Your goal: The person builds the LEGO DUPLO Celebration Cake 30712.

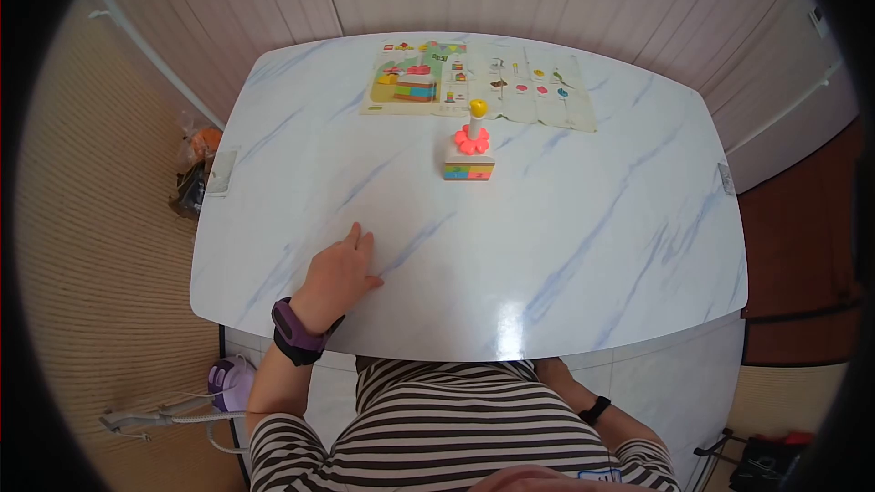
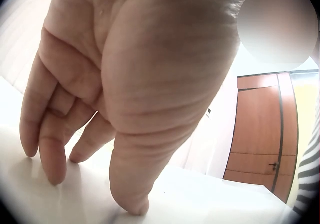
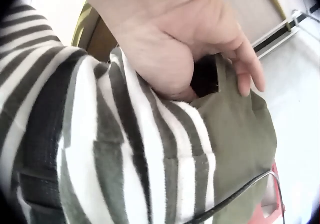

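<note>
In the head view the left hand (image 1: 339,279) rests by its fingertips on the marbled table (image 1: 565,228), left of the middle. The left wrist view shows this hand (image 2: 135,69) with fingers loosely bent downward, thumb and fingertips on the white surface, nothing held. Below the table's front edge, the right hand (image 1: 552,372) is partly hidden. In the right wrist view it (image 3: 185,39) lies against olive cloth (image 3: 240,134) beside the striped shirt (image 3: 125,144), its thumb partly hidden. Farther back stands a small block stack (image 1: 468,169) with a pink flower piece (image 1: 472,139) and a yellow-topped candle piece (image 1: 478,109).
An unfolded picture sheet (image 1: 547,96) lies at the table's back, behind the stack. Clear patches are stuck at the left and right table edges. A purple and white appliance (image 1: 231,383) stands below at the left. Plastic bags (image 1: 193,173) are beside the table's left edge.
</note>
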### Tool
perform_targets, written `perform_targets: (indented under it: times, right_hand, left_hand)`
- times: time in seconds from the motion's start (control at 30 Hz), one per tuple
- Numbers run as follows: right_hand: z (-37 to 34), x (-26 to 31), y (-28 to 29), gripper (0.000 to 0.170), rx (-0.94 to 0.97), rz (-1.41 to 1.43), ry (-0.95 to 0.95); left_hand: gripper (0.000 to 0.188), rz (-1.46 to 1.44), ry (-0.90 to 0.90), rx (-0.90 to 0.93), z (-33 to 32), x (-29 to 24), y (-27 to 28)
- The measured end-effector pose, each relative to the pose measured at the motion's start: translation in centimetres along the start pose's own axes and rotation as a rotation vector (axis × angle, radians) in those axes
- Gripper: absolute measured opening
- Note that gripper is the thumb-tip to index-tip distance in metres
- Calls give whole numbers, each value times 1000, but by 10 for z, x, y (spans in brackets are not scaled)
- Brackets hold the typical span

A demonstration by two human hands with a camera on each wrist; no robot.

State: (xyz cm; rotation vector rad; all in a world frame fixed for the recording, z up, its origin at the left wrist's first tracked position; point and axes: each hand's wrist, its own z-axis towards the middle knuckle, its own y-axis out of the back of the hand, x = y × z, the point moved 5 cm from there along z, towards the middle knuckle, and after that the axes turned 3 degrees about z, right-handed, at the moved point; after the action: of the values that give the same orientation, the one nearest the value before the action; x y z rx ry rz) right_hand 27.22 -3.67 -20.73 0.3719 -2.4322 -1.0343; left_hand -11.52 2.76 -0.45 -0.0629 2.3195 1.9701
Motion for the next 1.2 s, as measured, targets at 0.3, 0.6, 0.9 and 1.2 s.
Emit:
perform_targets:
  times: [0.3, 0.6, 0.9, 1.2]
  right_hand:
    - [-9, 4, 20, 28, 189, 212, 101]
    - [-8, -4, -14, 41, 127, 559, 126]
    - [-35, -10, 4, 47, 160, 427, -214]
    - [-45, 6, 30, 53, 192, 761, -100]
  left_hand:
    - [65, -10, 17, -12, -1, -1, -2]
    - [66, -32, 9, -35, -3, 1, -5]
    - [66, -36, 22, -30, -2, -1, -1]
    - [67, -37, 24, -35, -4, 0, -2]
